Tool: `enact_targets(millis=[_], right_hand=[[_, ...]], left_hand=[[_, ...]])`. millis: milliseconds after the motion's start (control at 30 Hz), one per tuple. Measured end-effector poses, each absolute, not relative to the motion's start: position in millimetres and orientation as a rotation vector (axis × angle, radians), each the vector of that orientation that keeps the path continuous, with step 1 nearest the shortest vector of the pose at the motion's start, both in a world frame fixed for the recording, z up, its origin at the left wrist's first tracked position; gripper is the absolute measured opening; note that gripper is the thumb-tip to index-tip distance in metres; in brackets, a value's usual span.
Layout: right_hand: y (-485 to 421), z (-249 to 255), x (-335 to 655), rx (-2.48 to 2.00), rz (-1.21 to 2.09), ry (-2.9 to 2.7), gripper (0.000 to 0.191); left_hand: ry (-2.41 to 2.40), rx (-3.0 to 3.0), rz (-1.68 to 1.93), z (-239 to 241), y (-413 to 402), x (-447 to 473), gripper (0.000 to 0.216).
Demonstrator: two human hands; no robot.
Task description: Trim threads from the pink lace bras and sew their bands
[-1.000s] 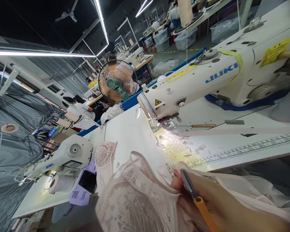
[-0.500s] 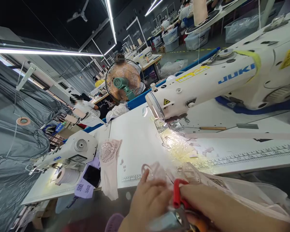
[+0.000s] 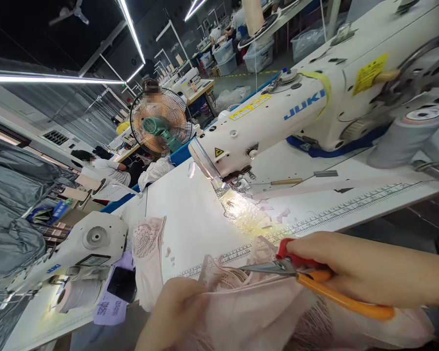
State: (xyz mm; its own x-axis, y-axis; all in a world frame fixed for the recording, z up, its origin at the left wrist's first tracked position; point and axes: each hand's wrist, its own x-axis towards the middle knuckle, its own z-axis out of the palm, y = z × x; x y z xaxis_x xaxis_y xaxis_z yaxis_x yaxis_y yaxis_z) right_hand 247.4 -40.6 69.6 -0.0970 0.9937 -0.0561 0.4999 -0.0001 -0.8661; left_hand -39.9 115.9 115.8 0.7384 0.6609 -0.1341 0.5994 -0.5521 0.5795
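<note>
My right hand is closed on a pair of scissors with one red and one orange handle loop. Their metal blades point left and lie against the lace edge of a pale pink lace garment. Whether the blades have fabric between them is unclear. At lower centre, my left hand grips the left part of this garment, its fingertips partly hidden by cloth. The garment spreads across the bottom of the view, in front of the table edge.
Above my hands stands a white sewing machine, its lamp lighting the needle area. A measuring scale runs along the table front. Another lace piece, a phone and a second machine are at left. A fan stands behind.
My left hand, spread open before, has closed on the garment. The scissors have come up and turned, blades now leftward at the lace. The view has swung right.
</note>
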Motion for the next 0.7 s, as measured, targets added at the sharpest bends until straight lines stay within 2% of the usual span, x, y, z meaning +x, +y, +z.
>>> enact_targets(millis=[100, 200, 333, 433, 600, 700], right_hand=[[-30, 69, 248, -1.574, 1.052, -1.726, 0.016], [-23, 69, 247, -1.542, 1.081, -1.700, 0.014], [-16, 76, 244, -1.511, 1.136, -1.690, 0.014], [-14, 81, 243, -1.542, 1.142, -1.710, 0.016], [-15, 86, 250, -1.511, 1.108, -1.749, 0.022], [-15, 87, 258, -1.466, 1.120, -1.707, 0.022]], left_hand=[[0.869, 2.523, -0.159, 110, 127, -24, 0.025], [0.802, 2.670, -0.052, 106, 124, -9, 0.017], [0.494, 2.610, 0.181, 95, 100, 18, 0.020], [0.384, 2.557, 0.221, 87, 81, 41, 0.022], [0.525, 2.239, 0.194, 82, 74, 63, 0.010], [0.619, 1.958, 0.202, 81, 79, 67, 0.018]])
